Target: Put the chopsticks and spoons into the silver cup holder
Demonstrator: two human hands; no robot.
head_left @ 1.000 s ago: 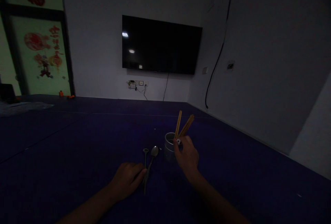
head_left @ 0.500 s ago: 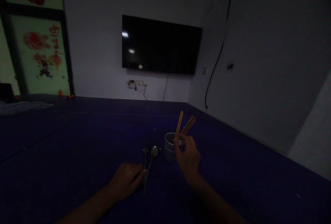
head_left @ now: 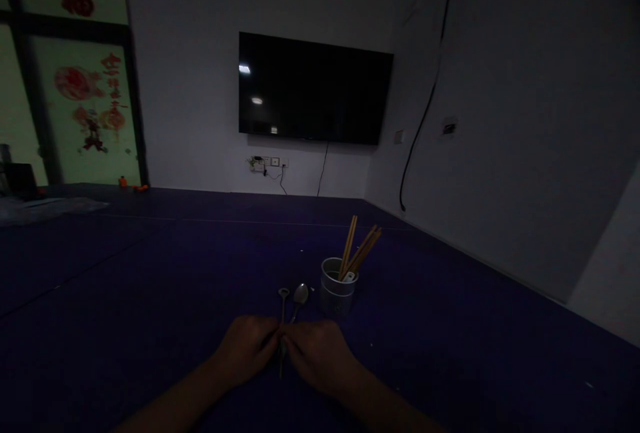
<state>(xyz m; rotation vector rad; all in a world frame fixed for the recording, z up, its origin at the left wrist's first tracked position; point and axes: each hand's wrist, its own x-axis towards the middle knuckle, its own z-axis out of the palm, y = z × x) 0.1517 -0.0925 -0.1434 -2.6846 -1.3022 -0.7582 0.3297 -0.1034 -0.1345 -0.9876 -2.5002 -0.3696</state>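
Note:
A metal spoon (head_left: 301,294) lies bowl-outward on the dark blue surface, beside a slim metal utensil with a small ring-like head (head_left: 283,293). Their handles converge under my fingers. My left hand (head_left: 245,349) is closed with its fingertips at the slim utensil's handle. My right hand (head_left: 320,353) is closed over the spoon's handle, its fingertips meeting the left ones; the exact grip is hidden. Just beyond my right hand a grey metal cup (head_left: 336,301) stands upright. Several wooden chopsticks (head_left: 349,249) lean in it, near a small white piece at the rim.
The blue surface (head_left: 200,273) stretches to the wall, where a dark television (head_left: 315,89) hangs. A black cable (head_left: 423,119) runs down the right wall. Clear plastic sheeting (head_left: 55,209) and small orange objects (head_left: 141,188) lie at the far left.
My right hand has let go of the chopsticks, which now rest in the cup, and has moved left and nearer to the spoon handle. My left hand has stayed put.

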